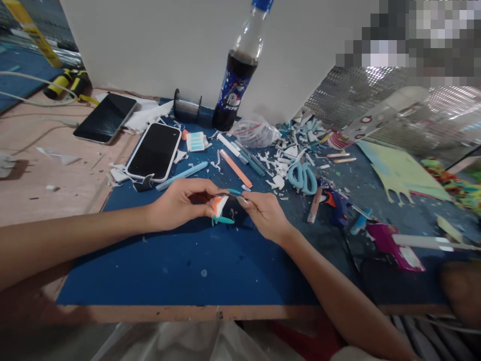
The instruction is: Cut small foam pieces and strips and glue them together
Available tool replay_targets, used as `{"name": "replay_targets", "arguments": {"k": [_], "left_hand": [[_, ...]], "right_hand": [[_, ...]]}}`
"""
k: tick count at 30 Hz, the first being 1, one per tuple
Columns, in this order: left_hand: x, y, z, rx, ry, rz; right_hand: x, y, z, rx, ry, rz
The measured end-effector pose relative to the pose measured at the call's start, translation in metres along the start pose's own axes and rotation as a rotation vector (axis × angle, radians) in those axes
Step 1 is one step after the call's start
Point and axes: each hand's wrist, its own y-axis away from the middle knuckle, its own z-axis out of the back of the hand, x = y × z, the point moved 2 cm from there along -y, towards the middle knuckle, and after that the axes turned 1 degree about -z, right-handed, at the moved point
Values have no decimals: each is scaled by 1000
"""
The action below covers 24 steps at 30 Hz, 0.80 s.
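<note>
- Blue bench (150, 271) ahead.
- My left grip (180, 205) pinches an orange-white piece (218, 205); my right grip (268, 213), a thin item (233, 197).
- Likely close handwork; I'd want steadiness next.

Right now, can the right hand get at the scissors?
Probably yes: the scissors lie just beyond the right hand and nothing large stands between, though it is busy at the orange piece.

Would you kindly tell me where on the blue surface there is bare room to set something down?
Mostly bare: the blue surface between the left hand, right hand and wooden edge. Crowded: beyond the hands, among orange pen, scissors, white scraps.
</note>
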Motion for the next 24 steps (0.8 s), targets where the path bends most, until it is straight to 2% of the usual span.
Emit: {"name": "replay_targets", "arguments": {"k": [4, 10, 17, 24], "left_hand": [[-3, -1, -1, 22, -38, 27], [-1, -1, 0, 53, -120, 26], [1, -1, -2, 61, -108, 55], [-2, 0, -1, 50, -117, -2]], "right_hand": [[1, 0, -1, -4, -11, 36], [2, 0, -3, 23, 3, 15], [5, 1, -4, 76, -10, 27], [8, 2, -4, 88, 18, 9]]}}
